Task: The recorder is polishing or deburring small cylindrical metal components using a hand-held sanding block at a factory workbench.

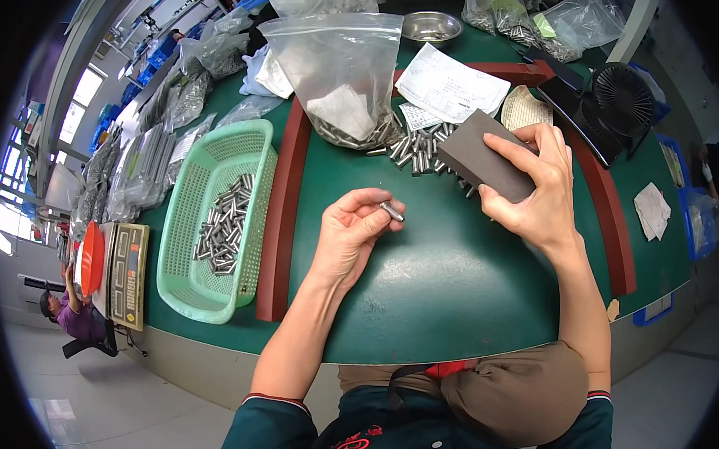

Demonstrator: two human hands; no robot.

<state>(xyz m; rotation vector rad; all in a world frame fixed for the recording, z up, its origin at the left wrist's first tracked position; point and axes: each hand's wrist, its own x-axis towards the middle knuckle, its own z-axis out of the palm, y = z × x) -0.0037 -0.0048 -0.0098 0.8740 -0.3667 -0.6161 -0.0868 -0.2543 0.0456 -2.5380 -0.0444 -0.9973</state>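
Note:
Between the thumb and fingers of my left hand (352, 231) is a small metal pin (392, 211), a short shiny cylinder with a rounded end. My right hand (542, 184) grips a dark grey rectangular block (485, 156) by its sides, thumb on the near edge and fingers over the top. A loose pile of similar metal pins (420, 151) lies on the green table just beyond the block, which partly hides it. To the left, a light green plastic basket (175, 257) holds many more such pins (227, 222).
Dark red rails (293, 203) frame the work area on the green table (427, 302). A clear bag of pins (333, 81), papers (454, 82), a steel bowl (431, 27) and a black fan (622, 93) stand beyond. At left are a scale (127, 275) and a seated person (79, 317).

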